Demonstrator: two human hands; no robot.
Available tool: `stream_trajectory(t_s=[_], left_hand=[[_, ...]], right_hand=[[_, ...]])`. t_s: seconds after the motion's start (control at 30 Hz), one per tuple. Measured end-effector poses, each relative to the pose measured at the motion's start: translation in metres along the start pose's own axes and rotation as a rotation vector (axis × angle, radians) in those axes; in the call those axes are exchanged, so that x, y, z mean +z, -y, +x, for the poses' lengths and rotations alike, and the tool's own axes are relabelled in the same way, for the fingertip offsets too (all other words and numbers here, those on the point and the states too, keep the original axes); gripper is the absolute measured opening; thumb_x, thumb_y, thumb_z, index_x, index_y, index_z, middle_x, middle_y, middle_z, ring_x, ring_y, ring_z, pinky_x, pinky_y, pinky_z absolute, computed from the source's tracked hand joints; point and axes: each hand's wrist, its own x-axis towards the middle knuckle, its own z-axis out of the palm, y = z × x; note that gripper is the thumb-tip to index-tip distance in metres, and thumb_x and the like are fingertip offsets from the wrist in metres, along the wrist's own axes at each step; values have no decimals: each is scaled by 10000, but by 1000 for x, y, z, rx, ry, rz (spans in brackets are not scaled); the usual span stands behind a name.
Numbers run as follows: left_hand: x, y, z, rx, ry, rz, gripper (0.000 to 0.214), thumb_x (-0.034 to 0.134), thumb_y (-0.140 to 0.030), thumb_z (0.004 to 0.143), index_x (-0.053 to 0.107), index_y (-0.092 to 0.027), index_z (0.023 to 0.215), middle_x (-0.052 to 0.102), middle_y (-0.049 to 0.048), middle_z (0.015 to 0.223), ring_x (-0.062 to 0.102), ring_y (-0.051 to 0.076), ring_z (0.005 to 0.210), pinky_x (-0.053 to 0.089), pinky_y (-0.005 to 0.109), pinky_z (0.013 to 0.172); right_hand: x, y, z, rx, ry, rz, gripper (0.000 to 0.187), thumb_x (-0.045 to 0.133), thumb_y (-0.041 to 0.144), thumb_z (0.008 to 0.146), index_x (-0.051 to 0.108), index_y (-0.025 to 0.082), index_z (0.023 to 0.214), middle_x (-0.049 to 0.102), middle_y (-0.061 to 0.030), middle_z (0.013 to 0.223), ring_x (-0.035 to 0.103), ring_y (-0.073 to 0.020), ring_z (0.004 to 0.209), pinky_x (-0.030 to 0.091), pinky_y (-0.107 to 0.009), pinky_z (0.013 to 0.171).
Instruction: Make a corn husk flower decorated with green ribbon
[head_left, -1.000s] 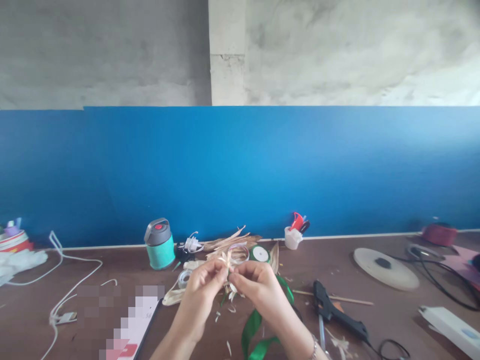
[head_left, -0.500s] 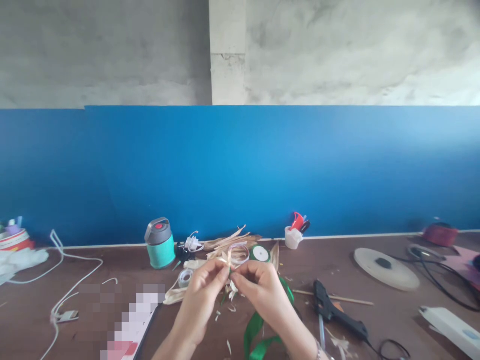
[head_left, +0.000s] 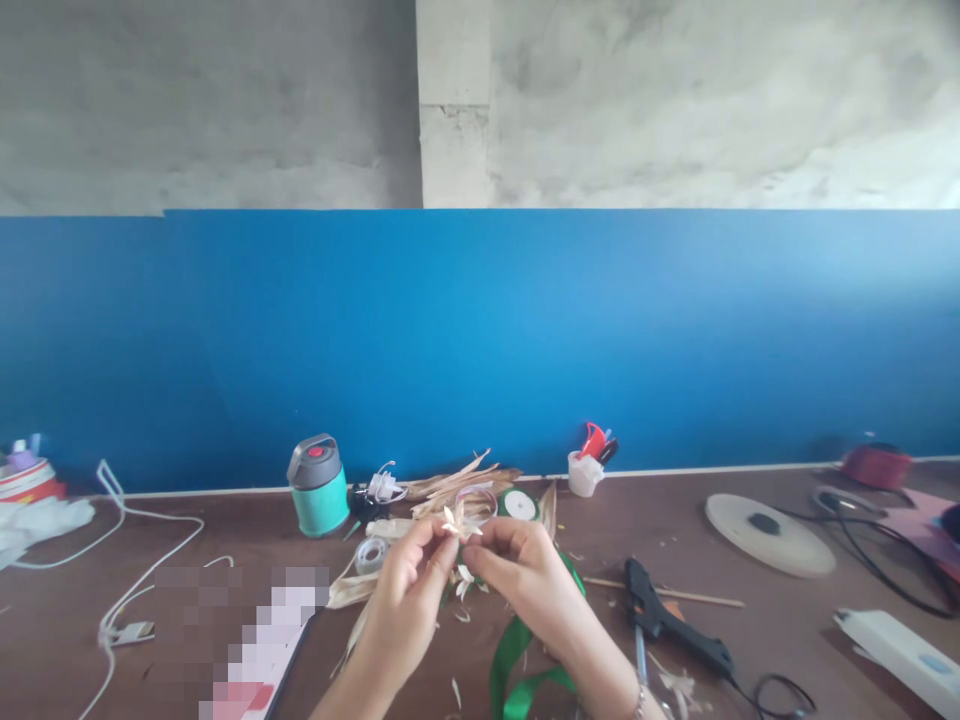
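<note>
My left hand (head_left: pixel 405 595) and my right hand (head_left: pixel 521 575) meet above the brown table, both pinched on a small pale straw flower (head_left: pixel 455 522) held between their fingertips. A green ribbon (head_left: pixel 517 655) trails down from under my right hand toward the table's near edge. Its green spool (head_left: pixel 519 505) lies just behind my hands, beside a heap of dry straw strips (head_left: pixel 465 482). Small pale scraps lie on the table beneath my hands.
A teal jug (head_left: pixel 318 486) with a grey lid stands at the back left, with a white cable (head_left: pixel 127 560) further left. A black glue gun (head_left: pixel 667 625) lies right of my hands, a white round disc (head_left: pixel 769 535) beyond it, a small white cup (head_left: pixel 583 473) by the wall.
My hands have stayed in place, working the straw flower with small finger movements; the flower now stands slightly higher between the fingertips.
</note>
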Motion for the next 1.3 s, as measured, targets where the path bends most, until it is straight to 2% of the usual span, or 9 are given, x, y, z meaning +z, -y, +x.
stream_trajectory(t_s=[0.23, 0.33, 0.43, 0.63, 0.8, 0.9, 1.0, 1.17, 1.3], left_hand=[[1, -5, 1, -117, 102, -219, 216, 606, -400, 812, 636, -185, 820, 601, 5, 790, 530, 161, 783, 407, 217, 701], [2, -3, 3, -149, 82, -298, 210, 642, -382, 793, 669, -187, 867, 626, 16, 813, 534, 154, 787, 411, 219, 710], [1, 1, 5, -178, 71, -349, 225, 679, -356, 770, 687, -190, 921, 658, 38, 848, 546, 156, 785, 415, 224, 685], [2, 7, 9, -281, 119, -553, 198, 744, -318, 712, 682, -173, 832, 671, 28, 793, 512, 99, 632, 388, 202, 591], [4, 0, 10, -258, 63, -471, 248, 753, -359, 686, 648, -139, 733, 620, 4, 670, 475, 90, 576, 351, 197, 554], [4, -4, 8, -238, 34, -350, 238, 764, -345, 659, 634, -156, 720, 636, 8, 689, 523, 127, 626, 379, 222, 600], [5, -4, 5, -110, -23, -125, 193, 760, -311, 646, 659, -182, 748, 651, 23, 722, 555, 181, 677, 408, 271, 648], [7, 6, -2, 269, -253, 250, 69, 713, -280, 704, 691, -263, 767, 687, 58, 809, 577, 270, 828, 388, 339, 791], [6, 14, -7, 380, -299, 406, 41, 677, -263, 752, 702, -282, 777, 710, 58, 805, 587, 269, 820, 341, 356, 843]], right_hand=[[2, -7, 4, 44, -22, 162, 289, 722, 392, 635, 573, 146, 612, 492, 44, 506, 336, -62, 456, 227, -202, 442], [3, -8, 6, 61, -29, 258, 340, 745, 442, 610, 590, 139, 602, 529, 28, 506, 361, -67, 470, 255, -203, 457], [4, -9, 7, 38, -19, 282, 361, 729, 464, 637, 595, 134, 579, 542, 18, 503, 355, -66, 463, 259, -207, 455], [7, -8, 6, -3, -47, 279, 350, 734, 455, 618, 580, 143, 577, 495, 39, 485, 350, -67, 450, 264, -204, 446], [7, -6, 4, -47, -155, 202, 246, 693, 366, 649, 582, 149, 616, 464, 51, 483, 329, -69, 443, 257, -204, 427], [6, -5, 4, -90, -243, 145, 195, 664, 322, 668, 595, 144, 625, 449, 48, 489, 321, -73, 457, 253, -207, 428], [6, -3, 4, -83, -282, 134, 184, 656, 313, 667, 604, 144, 618, 470, 35, 497, 339, -82, 465, 264, -212, 430], [12, -2, 3, -74, -285, 210, 216, 685, 348, 634, 594, 156, 598, 534, 16, 534, 406, -101, 493, 325, -219, 464], [17, -6, 3, -80, -288, 247, 244, 695, 368, 636, 584, 152, 619, 526, 23, 529, 395, -95, 487, 325, -217, 467]])
